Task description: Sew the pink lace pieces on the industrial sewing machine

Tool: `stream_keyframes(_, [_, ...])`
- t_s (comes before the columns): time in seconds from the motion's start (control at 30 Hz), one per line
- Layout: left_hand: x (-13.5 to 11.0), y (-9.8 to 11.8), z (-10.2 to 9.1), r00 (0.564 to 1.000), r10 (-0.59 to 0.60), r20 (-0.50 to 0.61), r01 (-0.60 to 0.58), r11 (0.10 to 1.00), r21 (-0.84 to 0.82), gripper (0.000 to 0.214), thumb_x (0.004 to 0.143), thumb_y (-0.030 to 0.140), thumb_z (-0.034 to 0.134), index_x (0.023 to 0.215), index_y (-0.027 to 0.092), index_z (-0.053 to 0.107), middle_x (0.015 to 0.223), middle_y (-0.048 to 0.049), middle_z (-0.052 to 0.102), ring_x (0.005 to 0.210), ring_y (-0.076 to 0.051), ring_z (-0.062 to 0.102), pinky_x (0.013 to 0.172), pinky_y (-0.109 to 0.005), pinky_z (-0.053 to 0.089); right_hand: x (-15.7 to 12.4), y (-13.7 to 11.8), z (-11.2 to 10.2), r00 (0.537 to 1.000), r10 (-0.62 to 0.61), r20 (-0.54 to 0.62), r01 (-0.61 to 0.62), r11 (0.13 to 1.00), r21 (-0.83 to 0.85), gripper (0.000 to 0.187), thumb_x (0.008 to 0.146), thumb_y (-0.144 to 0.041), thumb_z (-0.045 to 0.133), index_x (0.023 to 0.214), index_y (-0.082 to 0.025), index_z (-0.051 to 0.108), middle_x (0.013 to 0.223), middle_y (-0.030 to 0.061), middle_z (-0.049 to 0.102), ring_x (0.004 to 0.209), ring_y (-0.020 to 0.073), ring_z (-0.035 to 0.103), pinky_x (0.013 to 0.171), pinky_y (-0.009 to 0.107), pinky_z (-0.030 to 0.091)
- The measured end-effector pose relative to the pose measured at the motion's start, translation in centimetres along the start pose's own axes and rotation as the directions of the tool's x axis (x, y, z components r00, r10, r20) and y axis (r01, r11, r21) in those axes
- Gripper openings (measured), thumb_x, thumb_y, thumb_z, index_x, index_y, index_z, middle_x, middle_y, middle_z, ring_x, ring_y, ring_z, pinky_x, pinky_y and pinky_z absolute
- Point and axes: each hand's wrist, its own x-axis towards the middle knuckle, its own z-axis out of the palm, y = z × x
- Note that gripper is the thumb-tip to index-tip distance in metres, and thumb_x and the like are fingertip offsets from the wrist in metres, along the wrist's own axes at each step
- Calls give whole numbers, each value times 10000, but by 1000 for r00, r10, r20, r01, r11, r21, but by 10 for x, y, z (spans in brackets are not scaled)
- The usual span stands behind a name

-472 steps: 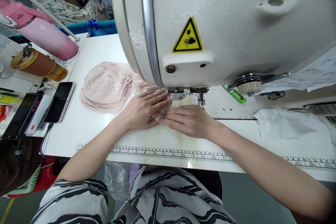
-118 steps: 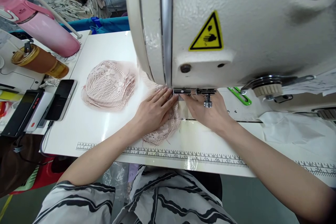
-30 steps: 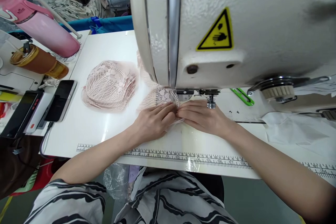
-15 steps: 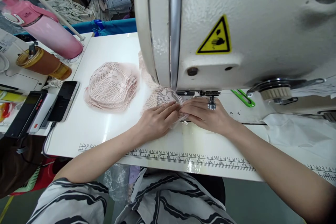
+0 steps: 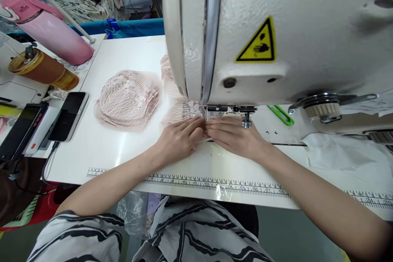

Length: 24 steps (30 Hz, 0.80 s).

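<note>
A piece of pale pink lace point(image 5: 188, 109) lies under the head of a white sewing machine point(image 5: 251, 4), close to the needle area. My left hand point(image 5: 179, 139) pinches the lace's near edge, fingers together, left of the presser foot. From the right, my right hand point(image 5: 235, 136) meets it with fingers pressed together on the same edge. The fingertips of both hands almost touch, and they hide part of the fabric. The needle itself is hidden behind the machine head. To the left, a stack of pink lace pieces point(image 5: 128, 100) rests on the white table point(image 5: 107, 147).
A phone point(image 5: 68, 116), an amber cup point(image 5: 44, 68) and a pink bottle point(image 5: 50, 28) are at the left. Green thread snips point(image 5: 281, 115) lie behind my right hand. White cloth point(image 5: 340, 151) is at the right. A printed ruler point(image 5: 196, 182) runs along the front edge.
My fingertips have come closer together at the lace edge, and both hands sit slightly further left in view. The whole scene has shifted a little as the head moved.
</note>
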Motion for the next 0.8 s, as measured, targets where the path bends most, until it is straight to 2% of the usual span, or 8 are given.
stream_keyframes(0.07, [-1, -1, -1, 999, -31, 19, 31, 999, -7, 110, 900, 96, 544, 964, 141, 621, 1219, -138, 733, 1141, -218, 713, 957, -331, 618, 0, -2, 4, 1000, 18, 22, -19, 999, 41, 198, 984, -128, 537, 974, -214, 714, 976, 1, 784, 996, 141, 720, 818, 258, 592])
stream_keyframes(0.23, [-3, -3, -3, 991, -123, 46, 124, 992, -26, 150, 852, 71, 535, 946, 160, 609, 1235, -127, 729, 1131, -226, 718, 907, -328, 635, -3, -8, 11, 979, 154, 133, -169, 979, 115, 248, 958, -132, 574, 1037, -289, 749, 1012, -16, 781, 980, 164, 727, 808, 271, 606])
stream_keyframes(0.4, [-4, -5, -2, 982, -176, 75, 178, 984, -16, 260, 792, 23, 508, 989, 166, 599, 1271, -123, 713, 1082, -236, 736, 853, -329, 649, -1, -10, 14, 961, 219, 167, -245, 958, 149, 230, 963, -176, 582, 1036, -305, 758, 1010, -2, 779, 1001, 178, 716, 786, 270, 595])
stream_keyframes(0.6, [-4, -5, 0, 980, -186, 71, 188, 982, -14, 282, 801, 3, 494, 1018, 157, 586, 1290, -137, 700, 1106, -230, 726, 905, -331, 635, 0, -7, 15, 959, 230, 168, -253, 959, 127, 223, 995, -209, 537, 1013, -278, 748, 950, 13, 774, 918, 168, 705, 830, 300, 589])
stream_keyframes(0.8, [-3, -4, 0, 977, -193, 93, 192, 981, 14, 268, 830, 13, 498, 1041, 154, 586, 1302, -145, 691, 1135, -234, 714, 925, -333, 629, 0, -3, 17, 971, 196, 140, -210, 974, 90, 215, 999, -161, 523, 958, -238, 720, 963, 11, 765, 941, 152, 700, 878, 310, 576])
